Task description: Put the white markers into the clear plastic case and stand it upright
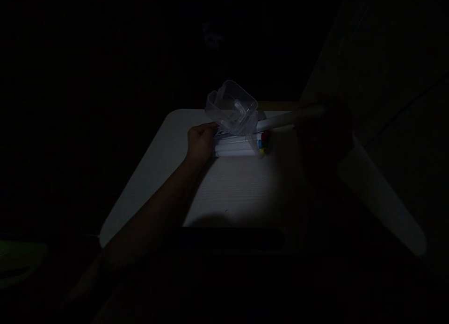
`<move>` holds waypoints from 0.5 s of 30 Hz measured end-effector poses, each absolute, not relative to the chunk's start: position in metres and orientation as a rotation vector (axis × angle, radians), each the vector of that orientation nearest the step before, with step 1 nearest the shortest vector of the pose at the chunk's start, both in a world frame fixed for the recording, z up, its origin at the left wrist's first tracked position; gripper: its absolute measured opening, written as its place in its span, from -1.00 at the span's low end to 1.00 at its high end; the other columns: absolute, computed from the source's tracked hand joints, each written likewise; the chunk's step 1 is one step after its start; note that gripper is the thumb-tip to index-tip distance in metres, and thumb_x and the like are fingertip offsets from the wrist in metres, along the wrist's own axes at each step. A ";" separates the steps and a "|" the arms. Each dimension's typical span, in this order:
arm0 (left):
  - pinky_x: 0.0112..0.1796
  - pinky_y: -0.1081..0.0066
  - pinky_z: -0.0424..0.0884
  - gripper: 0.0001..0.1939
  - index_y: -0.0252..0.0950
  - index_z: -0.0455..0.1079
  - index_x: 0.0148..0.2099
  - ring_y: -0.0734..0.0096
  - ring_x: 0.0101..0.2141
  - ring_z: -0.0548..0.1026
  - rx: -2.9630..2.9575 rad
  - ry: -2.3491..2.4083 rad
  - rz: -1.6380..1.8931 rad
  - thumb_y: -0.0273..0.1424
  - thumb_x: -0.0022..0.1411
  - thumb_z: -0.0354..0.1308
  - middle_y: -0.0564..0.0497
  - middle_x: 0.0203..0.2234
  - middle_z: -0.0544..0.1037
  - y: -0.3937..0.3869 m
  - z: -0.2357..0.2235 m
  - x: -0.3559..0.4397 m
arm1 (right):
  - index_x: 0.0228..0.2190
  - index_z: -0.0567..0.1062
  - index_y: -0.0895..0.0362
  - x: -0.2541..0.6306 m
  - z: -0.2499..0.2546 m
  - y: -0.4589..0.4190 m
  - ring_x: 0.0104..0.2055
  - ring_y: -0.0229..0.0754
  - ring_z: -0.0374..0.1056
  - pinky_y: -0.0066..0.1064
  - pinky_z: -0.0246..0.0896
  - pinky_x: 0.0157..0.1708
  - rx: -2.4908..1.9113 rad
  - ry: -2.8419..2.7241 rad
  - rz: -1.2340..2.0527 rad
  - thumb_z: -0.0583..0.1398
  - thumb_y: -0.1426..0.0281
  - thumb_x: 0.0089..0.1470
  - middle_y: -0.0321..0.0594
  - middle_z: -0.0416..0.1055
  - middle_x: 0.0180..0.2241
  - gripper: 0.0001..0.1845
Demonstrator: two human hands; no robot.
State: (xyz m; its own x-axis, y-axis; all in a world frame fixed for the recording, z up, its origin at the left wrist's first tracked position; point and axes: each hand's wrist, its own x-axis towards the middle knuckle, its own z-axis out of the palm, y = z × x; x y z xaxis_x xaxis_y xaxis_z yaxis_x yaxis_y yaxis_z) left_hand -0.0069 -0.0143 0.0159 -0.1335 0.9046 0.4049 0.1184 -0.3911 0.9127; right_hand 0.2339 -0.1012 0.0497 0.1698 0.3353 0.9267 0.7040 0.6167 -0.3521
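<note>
A clear plastic marker case [231,104] with its lid part raised lies near the far edge of a white tabletop [231,188]. Several white markers [235,148] rest side by side in it, their red, blue and yellow caps pointing right. My left hand [200,144] is closed round the left end of the case. On the right, my right hand [324,137] is deep in shadow, with its fingers barely visible. A long white marker [277,122] runs from it to the case's right end. That hand appears closed on the marker, whose far tip overlaps the case.
The room is very dark, with one patch of light on the tabletop. A dark slot [231,238] lies along the near edge. A green object [21,261] shows at the lower left. A thin dark cable [403,106] runs at the right.
</note>
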 end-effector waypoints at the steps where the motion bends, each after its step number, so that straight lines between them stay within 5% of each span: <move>1: -0.30 0.47 0.46 -0.78 -0.25 0.25 -0.65 0.34 -0.34 0.54 1.510 1.176 1.590 -0.31 -0.05 0.12 0.05 -0.60 0.50 -0.015 0.017 -0.006 | 0.03 0.40 0.13 0.233 0.050 -0.101 -0.07 -0.19 0.50 -0.32 0.54 -0.17 -0.949 -1.465 -0.318 0.20 0.26 0.25 -0.07 0.49 -0.05 -0.64; 9: -0.24 0.42 0.47 -0.82 -0.24 0.30 -0.63 0.34 -0.34 0.52 1.532 1.174 1.602 -0.33 -0.06 0.10 0.05 -0.60 0.48 -0.015 0.017 -0.005 | -0.06 0.48 0.05 0.229 0.046 -0.102 -0.18 -0.16 0.49 -0.25 0.48 -0.21 -1.032 -1.660 -0.274 0.16 0.18 0.25 -0.15 0.56 -0.16 -0.69; 15: -0.33 0.46 0.45 -0.73 -0.22 0.16 -0.70 0.33 -0.37 0.51 1.513 1.153 1.610 -0.32 -0.07 0.11 0.06 -0.69 0.40 -0.016 0.020 -0.004 | -0.15 0.54 0.07 0.247 0.042 -0.089 -0.16 -0.19 0.48 -0.28 0.45 -0.17 -1.097 -1.597 -0.258 0.00 0.19 0.35 -0.10 0.57 -0.18 -0.63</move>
